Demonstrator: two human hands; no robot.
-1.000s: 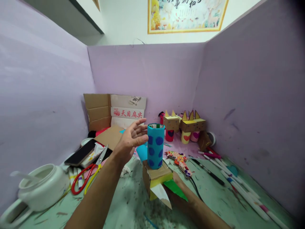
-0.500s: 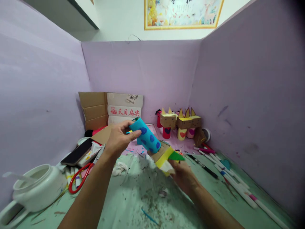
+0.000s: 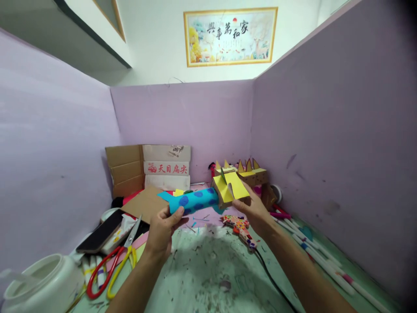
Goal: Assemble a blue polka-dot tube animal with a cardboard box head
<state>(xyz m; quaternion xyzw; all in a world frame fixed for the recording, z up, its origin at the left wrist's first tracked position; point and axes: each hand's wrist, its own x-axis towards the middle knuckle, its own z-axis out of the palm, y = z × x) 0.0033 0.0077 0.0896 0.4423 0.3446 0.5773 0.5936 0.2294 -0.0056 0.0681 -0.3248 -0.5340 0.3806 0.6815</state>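
1. By the table's [image 3: 208, 265] near left corner we see the pot [image 3: 48, 282], then the scissors [image 3: 127, 246].
2. Pens [image 3: 321, 262] line the right edge; the gun [image 3: 239, 230] lies left of them.
3. Above the table, our left hand [image 3: 163, 232] has its grip around the tube [image 3: 195, 201]; our right hand's [image 3: 256, 213] grip clasps the box [image 3: 232, 187] at the tube's end.
4. Figures [image 3: 253, 177] stand by the far right corner.
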